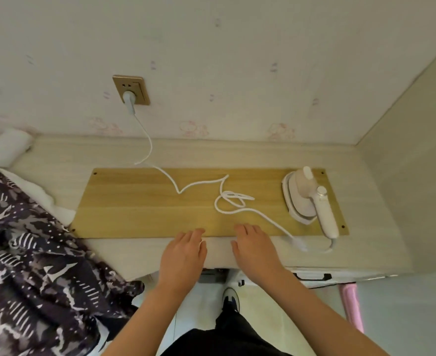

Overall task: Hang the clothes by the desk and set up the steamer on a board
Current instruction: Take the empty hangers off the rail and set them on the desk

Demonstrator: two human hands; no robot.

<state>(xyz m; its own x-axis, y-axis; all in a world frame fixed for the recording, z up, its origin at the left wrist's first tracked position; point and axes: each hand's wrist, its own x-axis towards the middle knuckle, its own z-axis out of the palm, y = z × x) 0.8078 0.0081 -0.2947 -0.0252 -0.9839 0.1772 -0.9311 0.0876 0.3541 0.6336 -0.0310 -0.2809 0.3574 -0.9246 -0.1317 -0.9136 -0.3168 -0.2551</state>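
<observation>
A yellow wooden board (pixel 139 209) lies flat on the pale desk (pixel 57 160). On the board's right end a white handheld steamer (pixel 308 199) lies on its side. Its white cord (pixel 199 187) loops across the board up to a plug (pixel 129 100) in the gold wall socket (pixel 132 89). My left hand (pixel 183 253) and my right hand (pixel 254 249) rest palm down, fingers relaxed, at the board's near edge, holding nothing. A dark patterned garment (pixel 32 265) is heaped on the desk's left end.
A white rolled cloth (pixel 6 147) sits at the back left against the wall. A beige side panel (pixel 412 176) closes the desk on the right. Below the desk edge are a pink pole (pixel 350 307) and my shoe (pixel 231 299) on the tiled floor.
</observation>
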